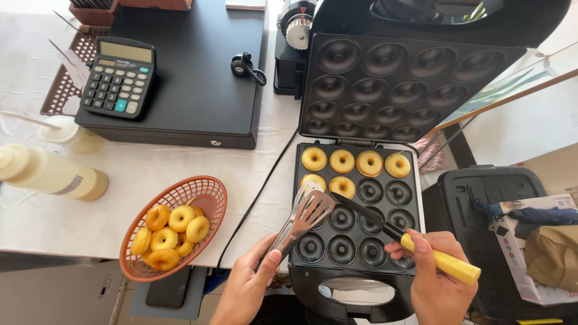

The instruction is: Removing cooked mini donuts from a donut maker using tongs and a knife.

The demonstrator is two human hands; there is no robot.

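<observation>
Over an open mini-doughnut maker (421,207) on the bench, the left hand (250,283) grips metal tongs (304,219) and the right hand (430,274) a yellow-handled knife (385,227) beside a doughnut (341,186), which could tear if pried carelessly.

— What blocks my way at the table's front edge?

— The raised lid (391,90) walls off the far side of the doughnut maker (355,210). Its cord (256,201) crosses the bare strip between maker and orange basket (208,192).

— Where could I pass?

— Over that strip, above the cord. To the left, I see bottles (51,174) and the black cash drawer (192,78) crowding the back; to the right, a black bin (481,198) stands just beside the maker.
</observation>
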